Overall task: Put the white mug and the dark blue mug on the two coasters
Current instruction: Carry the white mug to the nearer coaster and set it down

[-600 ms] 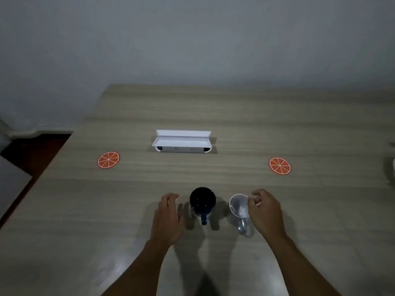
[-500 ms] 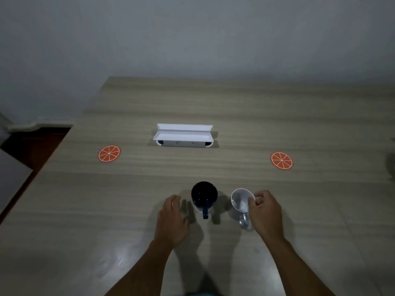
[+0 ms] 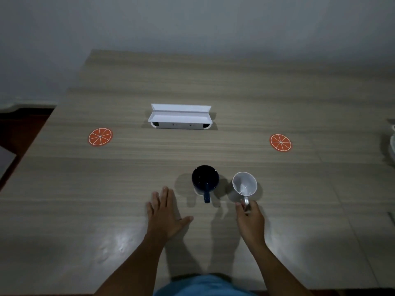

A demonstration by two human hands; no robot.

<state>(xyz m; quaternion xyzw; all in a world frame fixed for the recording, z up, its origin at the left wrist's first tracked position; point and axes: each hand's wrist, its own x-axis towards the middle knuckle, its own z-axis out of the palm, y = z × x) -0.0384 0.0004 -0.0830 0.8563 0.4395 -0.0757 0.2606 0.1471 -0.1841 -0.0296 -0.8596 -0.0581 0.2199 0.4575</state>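
Note:
A dark blue mug (image 3: pixel 205 180) stands upright near the middle of the wooden table, its handle pointing toward me. Just to its right is a white mug (image 3: pixel 244 186), tilted a little, handle toward me. My right hand (image 3: pixel 250 218) has its fingers closed on that white handle. My left hand (image 3: pixel 165 214) lies flat and spread on the table, left of the blue mug and apart from it. Two orange-slice coasters lie farther back: the left coaster (image 3: pixel 100 136) and the right coaster (image 3: pixel 280 142), both bare.
A white folded stand or box (image 3: pixel 180 118) sits at the table's centre back, between the coasters. The table's left edge (image 3: pixel 32 144) drops to a dark floor. A pale object (image 3: pixel 392 144) shows at the far right edge.
My right hand slid from the white mug's rim down to its handle and gripped it. My left hand drew back from the blue mug and flattened on the table.

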